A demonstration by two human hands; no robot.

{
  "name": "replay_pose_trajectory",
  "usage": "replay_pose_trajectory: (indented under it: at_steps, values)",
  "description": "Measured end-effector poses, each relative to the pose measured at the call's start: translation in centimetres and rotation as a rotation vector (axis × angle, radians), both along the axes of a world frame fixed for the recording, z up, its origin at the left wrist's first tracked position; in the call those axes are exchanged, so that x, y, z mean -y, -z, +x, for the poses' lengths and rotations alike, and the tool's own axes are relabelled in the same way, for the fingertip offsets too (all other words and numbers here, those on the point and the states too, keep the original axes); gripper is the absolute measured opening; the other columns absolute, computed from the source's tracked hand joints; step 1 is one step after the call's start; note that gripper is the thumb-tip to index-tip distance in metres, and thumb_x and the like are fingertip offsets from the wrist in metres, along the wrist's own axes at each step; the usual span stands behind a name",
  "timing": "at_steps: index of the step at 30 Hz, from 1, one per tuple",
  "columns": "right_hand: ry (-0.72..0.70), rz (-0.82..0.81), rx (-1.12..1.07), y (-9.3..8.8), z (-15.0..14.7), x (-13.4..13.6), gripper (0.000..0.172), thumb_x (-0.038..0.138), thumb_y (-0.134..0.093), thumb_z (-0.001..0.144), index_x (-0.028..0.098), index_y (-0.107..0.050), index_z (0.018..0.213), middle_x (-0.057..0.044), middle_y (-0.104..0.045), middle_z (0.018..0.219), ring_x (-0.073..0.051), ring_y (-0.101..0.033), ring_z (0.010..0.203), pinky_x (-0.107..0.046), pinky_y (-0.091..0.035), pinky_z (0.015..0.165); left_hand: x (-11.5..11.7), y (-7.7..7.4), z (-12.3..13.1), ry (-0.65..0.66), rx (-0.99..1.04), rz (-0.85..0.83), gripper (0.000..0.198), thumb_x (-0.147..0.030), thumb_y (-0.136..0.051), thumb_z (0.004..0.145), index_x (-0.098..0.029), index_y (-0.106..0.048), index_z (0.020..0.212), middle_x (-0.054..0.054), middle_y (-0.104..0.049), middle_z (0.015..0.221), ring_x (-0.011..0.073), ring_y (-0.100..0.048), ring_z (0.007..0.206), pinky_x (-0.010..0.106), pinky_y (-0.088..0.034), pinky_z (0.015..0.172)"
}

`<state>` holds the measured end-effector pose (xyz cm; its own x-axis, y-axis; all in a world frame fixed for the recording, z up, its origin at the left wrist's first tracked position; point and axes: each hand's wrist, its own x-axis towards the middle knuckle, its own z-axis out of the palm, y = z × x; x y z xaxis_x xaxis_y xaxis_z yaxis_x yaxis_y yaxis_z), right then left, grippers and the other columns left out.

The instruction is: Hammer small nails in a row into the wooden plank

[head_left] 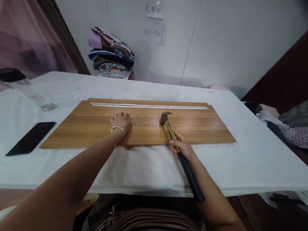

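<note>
My right hand (181, 146) is wrapped round the upper handle of a claw hammer (185, 169), below its head. The hammer has a rusty head and a yellow and black handle. Its head rests over the right end of a row of small nails (144, 125) standing in a wooden board (201, 125). At the left end of that row, my left hand (121, 121) lies on the board, fingers stretched forward and holding nothing that I can see. A bracelet circles the left wrist.
Two white measuring strips (148, 105) run along the board's far side. Left of the board lie a black phone (31, 138) and a clear bottle with a dark lid (30, 92). Folded cloths (112, 55) are stacked by the wall. White cloth (236, 169) covers the table.
</note>
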<state>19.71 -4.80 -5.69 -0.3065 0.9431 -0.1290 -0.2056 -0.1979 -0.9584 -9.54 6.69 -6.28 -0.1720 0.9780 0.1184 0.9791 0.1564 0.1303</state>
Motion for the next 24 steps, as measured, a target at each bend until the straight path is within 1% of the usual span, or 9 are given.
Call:
replay_pose_trajectory:
  at_steps: [6,12,16,21,24]
  values:
    - [0.001,0.01,0.003,-0.18,0.0,0.12,0.068,0.029,-0.065,0.074,0.015,-0.044,0.137,0.011,-0.047,0.048,-0.008,-0.036,0.033,-0.02,-0.033,0.031,0.18,-0.28,0.18,0.0,-0.002,-0.002,0.045,-0.034,-0.027,0.095,-0.023,-0.064,0.119,0.014,-0.056,0.134,0.0323,-0.045,0.124,0.049,-0.035,0.099]
    - [0.006,0.003,0.02,-0.41,-0.05,0.1,0.058,0.03,-0.065,0.073,0.015,-0.049,0.127,0.01,-0.049,0.05,-0.008,-0.037,0.034,-0.021,-0.034,0.032,0.07,-0.16,0.08,0.0,-0.02,-0.015,0.046,-0.034,-0.025,0.095,-0.022,-0.064,0.118,0.014,-0.056,0.132,0.0323,-0.047,0.123,0.048,-0.036,0.098]
    - [0.005,-0.001,0.02,-0.31,-0.07,0.07,0.062,0.029,-0.066,0.072,0.015,-0.047,0.129,0.011,-0.048,0.049,-0.008,-0.037,0.033,-0.021,-0.033,0.032,0.05,-0.11,0.08,-0.002,-0.024,-0.012,0.046,-0.034,-0.025,0.096,-0.022,-0.063,0.118,0.014,-0.056,0.133,0.032,-0.047,0.123,0.048,-0.036,0.098]
    - [0.002,0.0,0.013,-0.33,-0.07,0.03,0.059,0.03,-0.066,0.072,0.015,-0.048,0.127,0.01,-0.05,0.052,-0.008,-0.036,0.033,-0.021,-0.034,0.032,-0.04,-0.02,0.04,-0.003,-0.014,-0.012,0.046,-0.034,-0.025,0.095,-0.022,-0.063,0.118,0.014,-0.056,0.134,0.0324,-0.047,0.123,0.048,-0.036,0.098]
    - [0.004,-0.004,0.009,-0.4,-0.08,0.05,0.063,0.03,-0.066,0.072,0.016,-0.046,0.13,0.01,-0.05,0.052,-0.008,-0.037,0.033,-0.021,-0.034,0.032,-0.12,0.13,-0.05,0.002,-0.007,-0.003,0.046,-0.034,-0.026,0.095,-0.022,-0.064,0.118,0.014,-0.055,0.136,0.0326,-0.046,0.124,0.049,-0.035,0.1]
